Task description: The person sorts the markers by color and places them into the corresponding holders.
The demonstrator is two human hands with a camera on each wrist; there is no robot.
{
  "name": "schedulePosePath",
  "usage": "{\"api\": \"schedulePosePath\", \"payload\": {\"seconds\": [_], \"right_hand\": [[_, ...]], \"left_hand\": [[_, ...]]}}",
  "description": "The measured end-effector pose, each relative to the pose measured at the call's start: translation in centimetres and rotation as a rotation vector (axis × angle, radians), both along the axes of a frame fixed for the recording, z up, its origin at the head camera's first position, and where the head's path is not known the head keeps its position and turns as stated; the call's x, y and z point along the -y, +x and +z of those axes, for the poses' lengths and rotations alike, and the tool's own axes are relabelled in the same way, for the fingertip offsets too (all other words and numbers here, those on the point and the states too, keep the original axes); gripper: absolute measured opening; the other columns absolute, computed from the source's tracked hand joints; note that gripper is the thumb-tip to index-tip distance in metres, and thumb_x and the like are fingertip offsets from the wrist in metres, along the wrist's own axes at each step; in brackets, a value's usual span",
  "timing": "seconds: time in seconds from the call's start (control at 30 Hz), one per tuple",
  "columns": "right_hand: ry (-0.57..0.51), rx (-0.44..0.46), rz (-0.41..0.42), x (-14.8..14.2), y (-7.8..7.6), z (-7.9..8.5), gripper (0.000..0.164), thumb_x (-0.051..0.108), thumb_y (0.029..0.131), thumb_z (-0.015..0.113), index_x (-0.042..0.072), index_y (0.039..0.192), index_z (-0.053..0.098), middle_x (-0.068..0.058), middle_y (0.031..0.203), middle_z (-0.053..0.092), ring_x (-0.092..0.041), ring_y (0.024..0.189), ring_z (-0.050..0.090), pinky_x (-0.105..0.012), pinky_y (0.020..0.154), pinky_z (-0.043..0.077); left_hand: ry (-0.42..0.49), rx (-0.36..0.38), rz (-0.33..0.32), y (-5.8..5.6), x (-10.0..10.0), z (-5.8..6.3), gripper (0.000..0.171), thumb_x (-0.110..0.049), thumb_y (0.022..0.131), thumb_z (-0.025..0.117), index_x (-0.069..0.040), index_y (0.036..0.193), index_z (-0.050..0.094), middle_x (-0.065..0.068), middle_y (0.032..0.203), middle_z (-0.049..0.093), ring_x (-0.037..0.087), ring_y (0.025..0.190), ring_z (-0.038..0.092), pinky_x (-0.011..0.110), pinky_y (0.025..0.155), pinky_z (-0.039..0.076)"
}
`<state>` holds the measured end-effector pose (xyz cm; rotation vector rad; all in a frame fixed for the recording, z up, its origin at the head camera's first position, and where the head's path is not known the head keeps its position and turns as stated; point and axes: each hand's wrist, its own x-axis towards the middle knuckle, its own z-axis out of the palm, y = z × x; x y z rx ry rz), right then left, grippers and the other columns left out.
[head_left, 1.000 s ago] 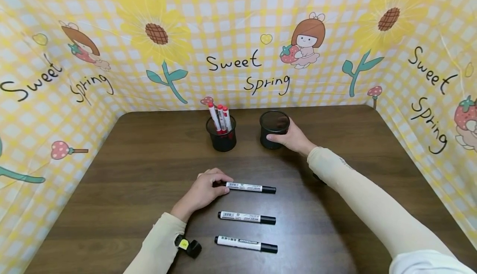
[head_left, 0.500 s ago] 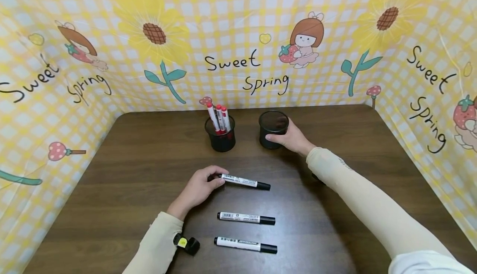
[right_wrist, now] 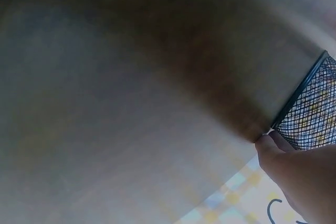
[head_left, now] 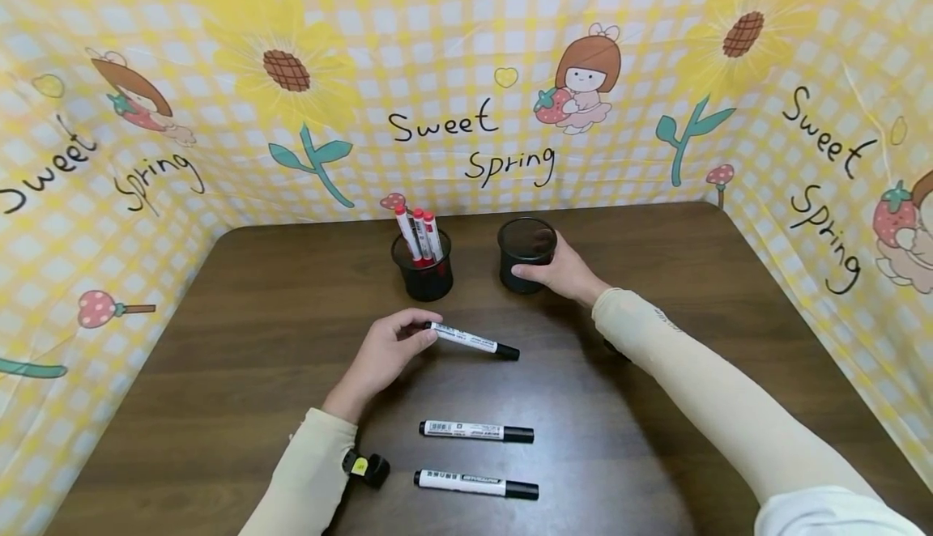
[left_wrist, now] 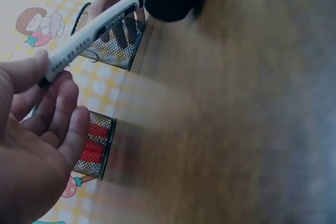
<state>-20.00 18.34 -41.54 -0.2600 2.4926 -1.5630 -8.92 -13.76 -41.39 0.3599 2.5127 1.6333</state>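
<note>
At centre, left fingers (head_left: 419,344) pinch a marker (head_left: 467,338), cap (head_left: 508,352) slanting rightward; right fingers (head_left: 530,273) grip a cup (head_left: 518,256).

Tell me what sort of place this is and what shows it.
Probably a staged tabletop booth: a wood-grain table bordered on three sides by yellow checked fabric, with a mesh cup gripped in the right hand.

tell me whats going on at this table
A person's left hand pinches a black-and-white marker by one end, while the right hand grips a mesh cup with no marker showing in it. Two similar markers lie on the table, nearer the person. A second cup, standing apart from the first, holds three red-and-white markers.
</note>
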Motion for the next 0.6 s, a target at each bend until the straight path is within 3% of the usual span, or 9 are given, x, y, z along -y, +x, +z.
{"api": "schedulePosePath", "payload": {"seconds": [0.17,0.33,0.47,0.6], "right_hand": [[0.003,-0.009,-0.006,0.1,0.0,0.0,0.093,0.041,0.086,0.081,0.008,0.154,0.028,-0.013,0.15,0.042,-0.033,0.136,0.042,-0.051,0.108,0.037],[0.002,-0.02,-0.005,0.1,0.1,0.2,0.093,0.04,0.086,0.081,0.006,0.155,0.028,-0.014,0.149,0.043,-0.033,0.137,0.041,-0.051,0.11,0.035],[0.003,-0.016,-0.009,0.1,0.1,0.2,0.093,0.04,0.086,0.081,0.006,0.154,0.028,-0.015,0.149,0.043,-0.033,0.137,0.041,-0.051,0.11,0.035],[0.017,-0.011,-0.018,0.2,0.1,0.0,0.094,0.042,0.086,0.081,0.008,0.155,0.027,-0.013,0.15,0.042,-0.032,0.137,0.04,-0.05,0.11,0.035]], "left_hand": [[0.097,0.021,0.015,-0.3,-0.3,0.5,0.031,-0.019,0.095,0.073,-0.001,0.12,0.071,0.01,0.105,0.067,0.026,0.091,0.057,0.028,0.074,0.05],[0.209,0.016,0.017,-0.8,-1.0,0.9,0.032,-0.013,0.095,0.072,0.005,0.122,0.068,0.01,0.105,0.067,0.02,0.092,0.06,0.025,0.078,0.05],[0.309,0.013,0.004,-1.3,-2.0,1.4,0.032,-0.009,0.096,0.07,0.007,0.123,0.067,0.011,0.112,0.069,0.016,0.095,0.06,0.024,0.082,0.05],[0.354,0.001,-0.029,-1.8,-3.0,2.0,0.03,-0.009,0.098,0.067,0.005,0.125,0.067,0.012,0.12,0.068,0.018,0.1,0.059,0.025,0.087,0.05]]}}
